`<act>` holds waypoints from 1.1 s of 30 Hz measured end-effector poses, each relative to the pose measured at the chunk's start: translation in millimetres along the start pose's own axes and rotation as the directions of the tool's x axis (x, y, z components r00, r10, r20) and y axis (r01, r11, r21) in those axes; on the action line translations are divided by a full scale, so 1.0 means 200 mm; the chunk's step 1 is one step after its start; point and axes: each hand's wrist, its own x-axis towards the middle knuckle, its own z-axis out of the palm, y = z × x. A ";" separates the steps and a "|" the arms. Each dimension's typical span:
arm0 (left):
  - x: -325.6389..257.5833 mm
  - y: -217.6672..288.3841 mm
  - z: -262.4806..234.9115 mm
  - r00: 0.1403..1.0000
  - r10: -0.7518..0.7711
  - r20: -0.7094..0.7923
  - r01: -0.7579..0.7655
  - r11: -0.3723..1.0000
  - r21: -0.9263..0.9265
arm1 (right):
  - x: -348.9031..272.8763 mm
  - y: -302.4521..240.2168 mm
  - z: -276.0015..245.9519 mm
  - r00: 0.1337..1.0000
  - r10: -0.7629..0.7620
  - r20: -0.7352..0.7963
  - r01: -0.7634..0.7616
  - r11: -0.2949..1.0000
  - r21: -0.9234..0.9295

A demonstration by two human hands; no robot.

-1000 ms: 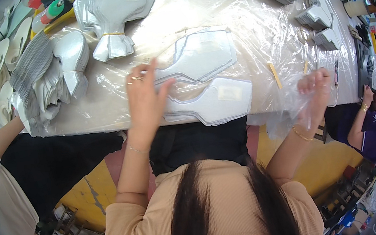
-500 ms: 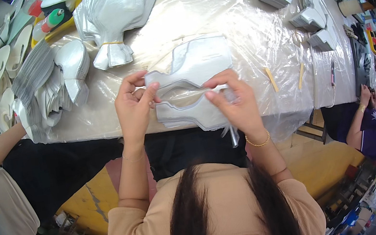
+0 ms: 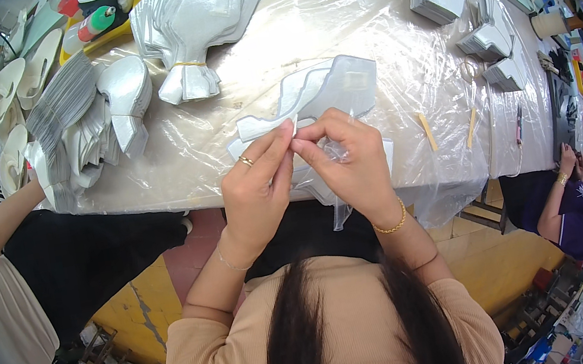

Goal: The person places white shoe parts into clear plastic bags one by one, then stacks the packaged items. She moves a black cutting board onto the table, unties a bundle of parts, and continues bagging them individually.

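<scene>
Left hand (image 3: 256,184), right hand (image 3: 353,161): fingers pinched on thin white strip (image 3: 295,122), material unclear; likely light, pliable; grip edges.

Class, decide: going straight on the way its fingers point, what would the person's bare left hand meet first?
The left hand points at the bare right hand, so probably that, just past the small white piece between them; exact depth is unclear.

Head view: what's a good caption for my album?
Left hand meets right hand over flat silvery shapes on a plastic-covered table.
</scene>
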 end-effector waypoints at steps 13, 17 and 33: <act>-0.02 -0.05 -0.06 0.925 -0.294 0.239 0.379 0.729 -0.570 | 0.02 0.02 -0.03 0.986 0.041 0.159 -0.071 0.980 0.186; -0.01 -0.08 -0.07 0.850 -0.398 0.344 0.523 0.563 -0.640 | 0.00 0.08 -0.02 0.987 -0.139 0.082 0.120 0.972 0.201; 0.04 0.03 -0.19 0.996 0.031 0.079 -0.016 0.983 -0.183 | -0.12 0.12 -0.17 0.885 0.441 0.147 -0.462 0.870 0.173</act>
